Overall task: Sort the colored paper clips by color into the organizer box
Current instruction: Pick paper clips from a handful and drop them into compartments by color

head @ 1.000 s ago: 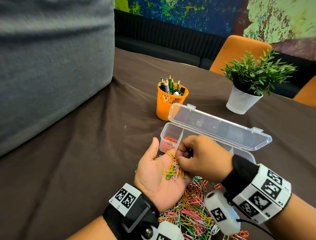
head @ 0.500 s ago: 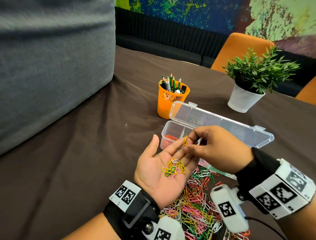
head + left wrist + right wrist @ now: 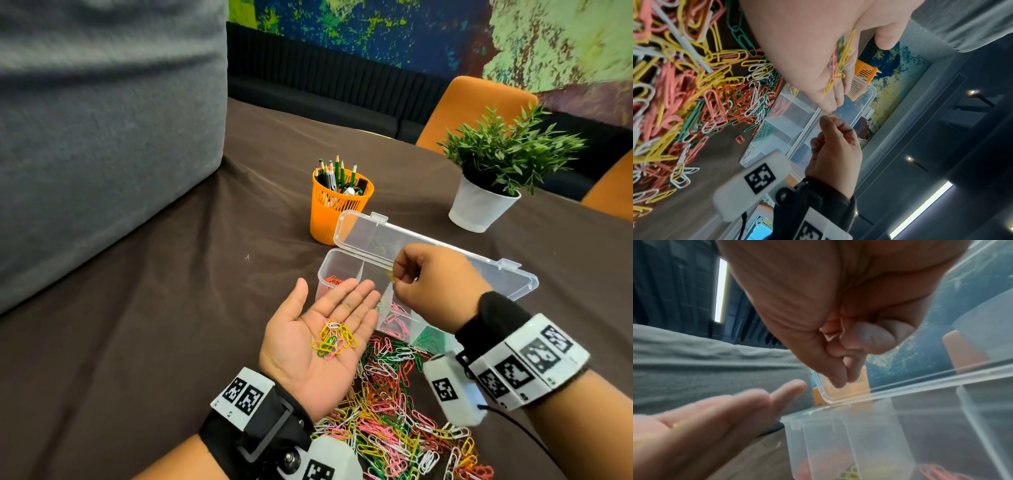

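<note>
My left hand (image 3: 325, 308) lies palm up and open beside the organizer box (image 3: 323, 270), with several yellow, green and pink paper clips (image 3: 334, 339) loose on the palm. My right hand (image 3: 394, 274) pinches one yellow paper clip (image 3: 390, 275) between thumb and fingertips above the box's second compartment. In the left wrist view the same yellow paper clip (image 3: 832, 115) shows at the right hand's fingertips (image 3: 825, 120). Red clips (image 3: 334, 281), pink clips (image 3: 394, 318) and green clips (image 3: 428, 341) lie in separate compartments. In the right wrist view the pinched fingers (image 3: 838, 378) hide the clip.
A big mixed pile of paper clips (image 3: 394, 411) covers the brown tablecloth under my wrists. The box's clear lid (image 3: 445, 260) stands open behind it. An orange pencil cup (image 3: 337, 212) and a potted plant (image 3: 486, 205) stand farther back. A grey cushion (image 3: 102, 137) fills the left.
My right hand picked a yellow clip off the left palm, lifted it, and carried it right and forward over the box. The left hand stayed open with the other clips.
</note>
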